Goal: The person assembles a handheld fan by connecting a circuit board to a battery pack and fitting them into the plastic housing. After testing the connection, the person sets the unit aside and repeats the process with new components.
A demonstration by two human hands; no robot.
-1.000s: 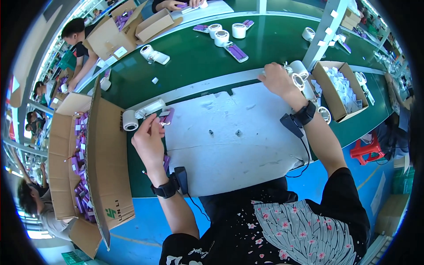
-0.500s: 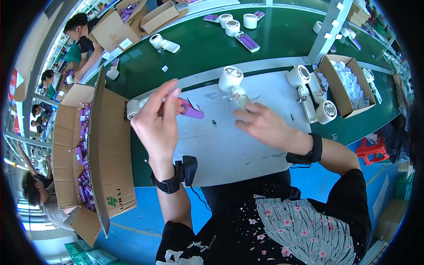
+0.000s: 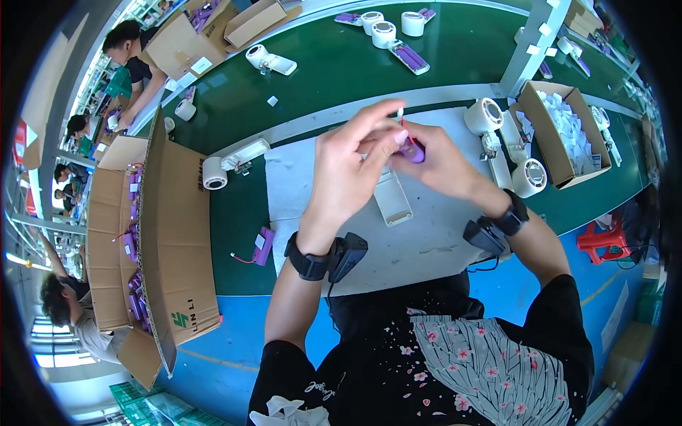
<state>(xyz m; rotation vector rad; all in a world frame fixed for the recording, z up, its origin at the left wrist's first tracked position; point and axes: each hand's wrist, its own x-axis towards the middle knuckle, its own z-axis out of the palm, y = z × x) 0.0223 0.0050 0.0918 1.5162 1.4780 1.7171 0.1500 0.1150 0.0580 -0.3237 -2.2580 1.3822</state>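
Note:
Both my hands meet above the grey-white mat (image 3: pixel 440 245). My right hand (image 3: pixel 444 163) is closed around a purple battery pack (image 3: pixel 413 151), mostly hidden by the fingers. A thin red wire with a white plug (image 3: pixel 400 112) stands up from the pack, and my left hand (image 3: pixel 355 163) has thumb and fingers closed at that wire. Below them on the mat lies a white open handle shell (image 3: pixel 393 201); its upper end is hidden behind my hands. To the left, another purple battery pack (image 3: pixel 263 246) with a red lead rests on the green table.
A tall carton (image 3: pixel 177 248) of purple packs stands at left. White round-headed units (image 3: pixel 214 173) lie left, with more (image 3: pixel 484 116) at right beside a carton (image 3: pixel 561 170) of white pieces. A metal post (image 3: pixel 529 53) rises behind. A co-worker (image 3: pixel 131 57) sits far left.
My left hand has moved right, bringing a purple pack to my right hand. My right hand has let go of the white shell, which now lies nearer me. The pack on the left has come into view.

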